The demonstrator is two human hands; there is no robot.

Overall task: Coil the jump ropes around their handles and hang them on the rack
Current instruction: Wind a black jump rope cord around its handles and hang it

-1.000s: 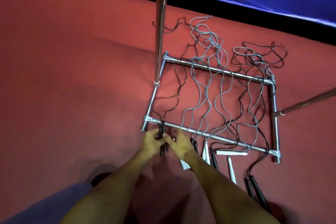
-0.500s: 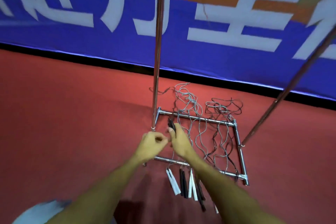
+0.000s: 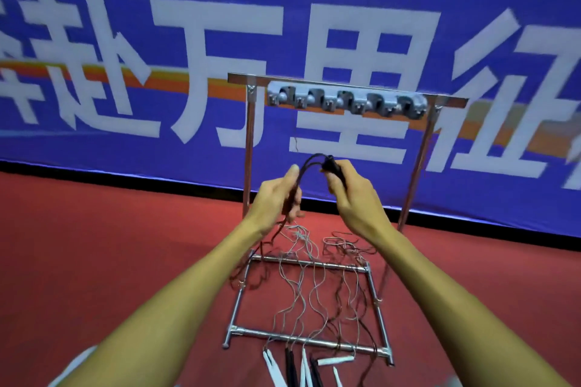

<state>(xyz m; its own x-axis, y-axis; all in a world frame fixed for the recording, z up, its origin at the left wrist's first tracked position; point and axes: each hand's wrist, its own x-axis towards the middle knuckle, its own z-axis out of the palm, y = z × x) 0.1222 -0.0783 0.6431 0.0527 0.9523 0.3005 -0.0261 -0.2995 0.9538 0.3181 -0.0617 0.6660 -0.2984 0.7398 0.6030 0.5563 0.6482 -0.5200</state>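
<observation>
Red flooring (image 3: 94, 261) runs back to a blue banner (image 3: 94, 25) with large white characters, which fills the wall behind. A metal rack (image 3: 248, 151) stands on the floor in front of the banner, with a row of grey hooks (image 3: 345, 102) under its top bar and a rectangular base frame below. Grey and dark ropes (image 3: 314, 286) lie loose across that frame, with white and black handles (image 3: 292, 367) just in front of its near bar.

Both hands are raised before the rack, below the hooks. The right hand (image 3: 349, 195) grips the black handles (image 3: 334, 168) of one black jump rope (image 3: 309, 160). Its cord arcs over to the left hand (image 3: 276, 198), whose fingers curl round the cord; from there the cord trails down to the floor.
</observation>
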